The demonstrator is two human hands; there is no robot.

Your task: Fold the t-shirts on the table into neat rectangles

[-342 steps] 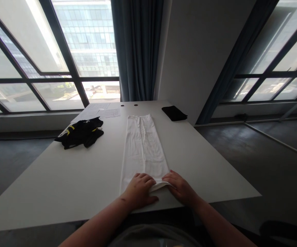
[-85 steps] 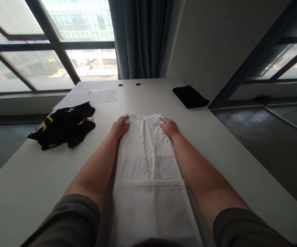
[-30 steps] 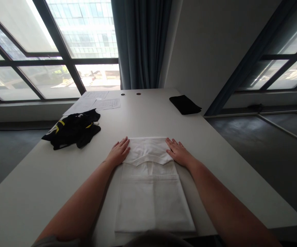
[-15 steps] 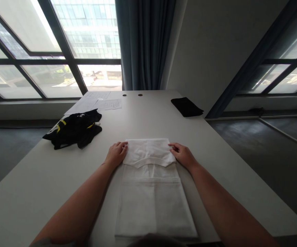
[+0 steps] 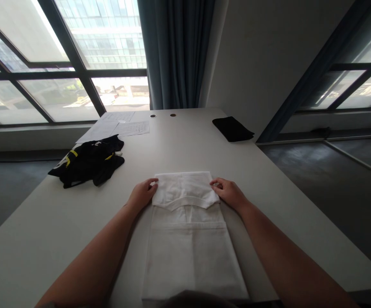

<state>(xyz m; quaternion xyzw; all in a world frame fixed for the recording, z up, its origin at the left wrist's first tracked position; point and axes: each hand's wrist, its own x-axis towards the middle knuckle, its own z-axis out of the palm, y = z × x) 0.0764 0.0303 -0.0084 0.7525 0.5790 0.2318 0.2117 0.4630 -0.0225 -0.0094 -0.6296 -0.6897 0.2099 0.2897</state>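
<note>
A white T-shirt (image 5: 190,252) lies folded into a long panel in front of me. Its collar end is turned down toward me, with the curved neckline across the upper part, and the hem end is folded up below it. My left hand (image 5: 143,194) has its fingers curled at the far left corner, pinching the edge of the cloth. At the far right corner my right hand (image 5: 231,193) grips the opposite edge between thumb and fingers. Both hands rest low over the table, and the cloth between them lies flat.
The shirt is on a white table (image 5: 284,239). A crumpled black garment with yellow marks (image 5: 89,162) lies at the left, with paper sheets (image 5: 130,128) behind it. A folded black cloth (image 5: 232,129) lies at the far right. Beyond stand a blue curtain (image 5: 175,55) and windows.
Earlier the collar end lay stretched away; it has since been folded down toward me. My hands went from flat on the new fold to curled at its two far corners.
</note>
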